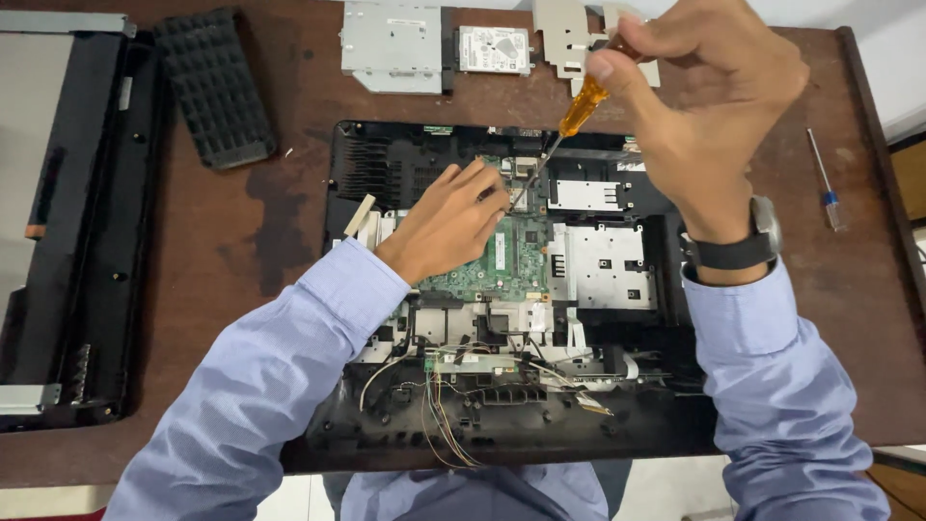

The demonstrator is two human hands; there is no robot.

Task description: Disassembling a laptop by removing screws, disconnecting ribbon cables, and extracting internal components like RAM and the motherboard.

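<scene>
Two hands engaged: right hand (714,106) grips orange-handled screwdriver (564,130), shaft slanting near-left; left hand (449,222) fingertips curled, touching tip on green circuit board (492,265).

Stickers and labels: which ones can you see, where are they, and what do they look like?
Hard drive, table's far edge: silver box, white sticker on top.
Optical drive, left of it: grey metal case, small pale label.
Circuit board, beside the left hand: green, narrow white sticker.

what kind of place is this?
Probably an electronics repair bench: an opened computer chassis with bare green circuit board, removed drive on a wooden table, and the right hand holding a screwdriver.
</scene>
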